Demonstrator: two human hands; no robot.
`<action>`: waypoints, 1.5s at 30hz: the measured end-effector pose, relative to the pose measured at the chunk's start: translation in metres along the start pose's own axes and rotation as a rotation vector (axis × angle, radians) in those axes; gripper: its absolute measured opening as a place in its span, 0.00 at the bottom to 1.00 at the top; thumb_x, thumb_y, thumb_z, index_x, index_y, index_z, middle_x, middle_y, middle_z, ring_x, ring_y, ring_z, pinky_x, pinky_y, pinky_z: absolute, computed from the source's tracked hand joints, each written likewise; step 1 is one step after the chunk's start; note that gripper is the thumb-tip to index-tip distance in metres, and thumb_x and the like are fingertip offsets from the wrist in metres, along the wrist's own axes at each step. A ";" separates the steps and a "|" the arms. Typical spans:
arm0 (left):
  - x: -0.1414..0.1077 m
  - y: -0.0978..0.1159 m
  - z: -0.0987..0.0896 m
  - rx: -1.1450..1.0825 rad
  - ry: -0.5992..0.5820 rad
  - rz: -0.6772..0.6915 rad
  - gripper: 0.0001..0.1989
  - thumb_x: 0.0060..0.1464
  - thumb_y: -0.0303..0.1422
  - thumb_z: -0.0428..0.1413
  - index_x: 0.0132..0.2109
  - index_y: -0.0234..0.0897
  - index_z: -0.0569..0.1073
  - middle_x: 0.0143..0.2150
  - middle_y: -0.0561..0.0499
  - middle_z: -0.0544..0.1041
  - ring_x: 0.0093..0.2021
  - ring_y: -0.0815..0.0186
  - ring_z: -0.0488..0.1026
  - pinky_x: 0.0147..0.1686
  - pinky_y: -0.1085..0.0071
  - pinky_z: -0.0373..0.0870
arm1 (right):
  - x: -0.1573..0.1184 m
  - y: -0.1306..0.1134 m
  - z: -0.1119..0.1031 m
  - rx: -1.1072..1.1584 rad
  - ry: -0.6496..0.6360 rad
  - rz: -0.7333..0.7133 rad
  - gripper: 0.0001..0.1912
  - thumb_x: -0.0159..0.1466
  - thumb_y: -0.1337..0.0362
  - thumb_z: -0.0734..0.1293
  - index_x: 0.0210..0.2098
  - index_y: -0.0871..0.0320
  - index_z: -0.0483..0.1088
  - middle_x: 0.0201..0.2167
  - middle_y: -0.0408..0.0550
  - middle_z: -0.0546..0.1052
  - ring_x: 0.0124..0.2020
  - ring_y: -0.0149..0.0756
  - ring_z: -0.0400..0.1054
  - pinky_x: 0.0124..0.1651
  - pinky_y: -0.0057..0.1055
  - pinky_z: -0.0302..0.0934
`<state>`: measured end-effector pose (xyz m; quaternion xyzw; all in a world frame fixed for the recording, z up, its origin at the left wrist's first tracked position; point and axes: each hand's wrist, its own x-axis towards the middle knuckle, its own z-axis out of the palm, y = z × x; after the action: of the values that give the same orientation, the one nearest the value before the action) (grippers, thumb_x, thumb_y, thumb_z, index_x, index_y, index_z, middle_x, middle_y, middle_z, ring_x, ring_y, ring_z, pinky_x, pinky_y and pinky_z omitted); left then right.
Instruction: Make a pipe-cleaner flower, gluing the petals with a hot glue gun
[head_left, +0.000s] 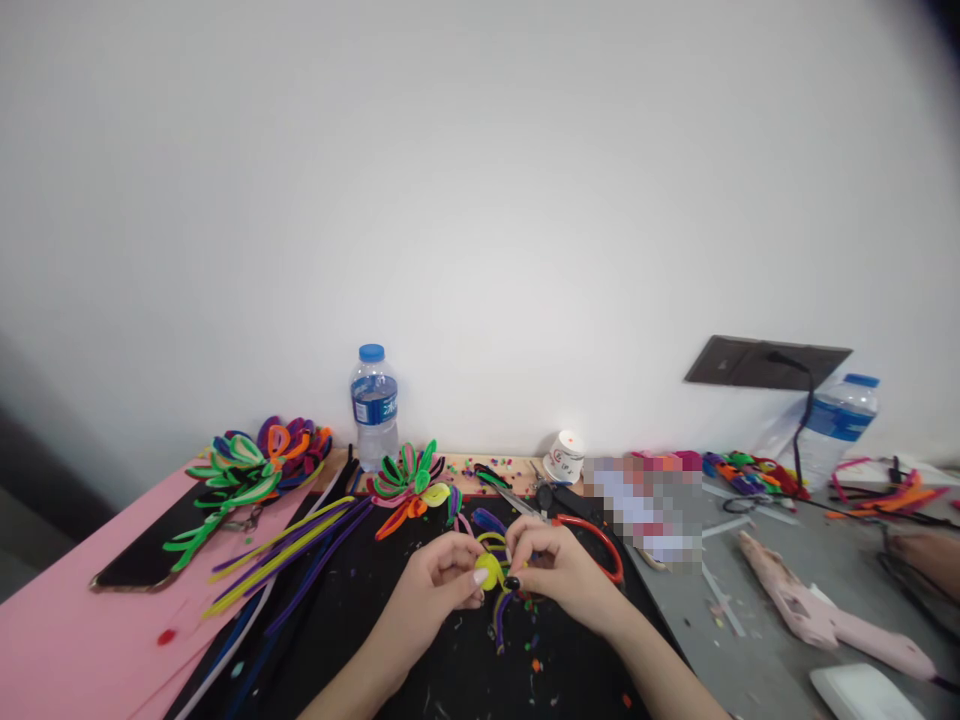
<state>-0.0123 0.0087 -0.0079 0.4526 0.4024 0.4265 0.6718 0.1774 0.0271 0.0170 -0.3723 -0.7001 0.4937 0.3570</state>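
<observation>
My left hand (435,585) pinches a round yellow coil of pipe cleaner (488,571) between thumb and fingertips. From the other side, my right hand (562,575) closes its thumb and forefinger on the same yellow piece, near the coil's right edge. Below the fingers, a purple and yellow pipe-cleaner piece (501,625) rests on the black mat (420,670). Just behind my hands lies a purple loop (489,519). Scissors with red-orange handles (611,550) lie partly hidden behind my right hand.
Pipe-cleaner flowers (409,485) stand behind, with a larger bunch (255,465) over a phone (146,545). Loose yellow and purple stems (292,550) lie left. A water bottle (373,410) and paper cup (564,458) stand by the wall. A pink glue gun (810,615) lies right, near another person's hand (926,560).
</observation>
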 end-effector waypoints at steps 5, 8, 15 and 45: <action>-0.003 0.004 0.002 0.006 0.003 -0.070 0.17 0.38 0.37 0.62 0.37 0.34 0.71 0.27 0.55 0.69 0.26 0.70 0.70 0.30 0.71 0.69 | -0.001 -0.002 0.000 0.007 -0.003 0.004 0.04 0.51 0.66 0.70 0.23 0.60 0.72 0.31 0.45 0.68 0.33 0.32 0.65 0.38 0.28 0.58; -0.004 0.004 0.003 0.004 -0.010 -0.075 0.15 0.40 0.36 0.61 0.36 0.34 0.71 0.27 0.55 0.69 0.27 0.69 0.71 0.30 0.71 0.68 | -0.001 -0.002 0.000 0.007 -0.001 0.001 0.04 0.51 0.66 0.70 0.23 0.60 0.72 0.30 0.44 0.68 0.33 0.32 0.65 0.38 0.29 0.58; -0.008 0.007 0.008 -0.076 0.039 -0.093 0.16 0.38 0.35 0.62 0.37 0.35 0.71 0.26 0.56 0.69 0.27 0.71 0.70 0.31 0.72 0.68 | -0.001 -0.001 0.001 -0.004 0.007 -0.006 0.04 0.52 0.65 0.70 0.23 0.59 0.73 0.31 0.45 0.68 0.34 0.33 0.65 0.38 0.29 0.58; -0.010 -0.001 0.015 -0.305 0.193 -0.068 0.13 0.39 0.35 0.63 0.33 0.35 0.73 0.20 0.58 0.65 0.20 0.76 0.61 0.21 0.80 0.60 | -0.002 -0.005 0.019 0.051 0.124 -0.048 0.04 0.52 0.67 0.69 0.22 0.60 0.72 0.30 0.44 0.65 0.32 0.31 0.62 0.34 0.26 0.56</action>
<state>-0.0009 -0.0047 -0.0029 0.2884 0.4106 0.5012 0.7050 0.1604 0.0161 0.0166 -0.3761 -0.6725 0.4787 0.4208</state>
